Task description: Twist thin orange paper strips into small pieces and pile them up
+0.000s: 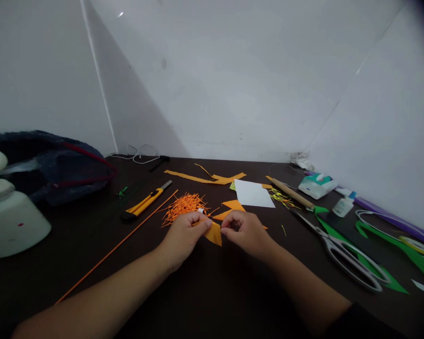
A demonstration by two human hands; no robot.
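Note:
My left hand (187, 234) is closed, its thumb pressing on a small orange crepe paper piece (214, 233) with a pointed lower end. My right hand (246, 231) is closed in a pinch, fingertips at the paper's right edge. Whatever sits between those fingertips is too small or hidden to make out. Just beyond the left hand lies a heap of thin orange strips (184, 206), with a small white bit (200, 210) at its side. More cut orange paper (234, 205) rests on the dark table behind the right hand.
On the left are a yellow utility knife (144, 202), a long orange stick (116, 249), a white container (16, 221) and a dark bag (67, 165). White paper (253, 193) lies beyond my hands. Scissors (339, 249), green paper (392, 282) and a glue bottle (343, 205) are right.

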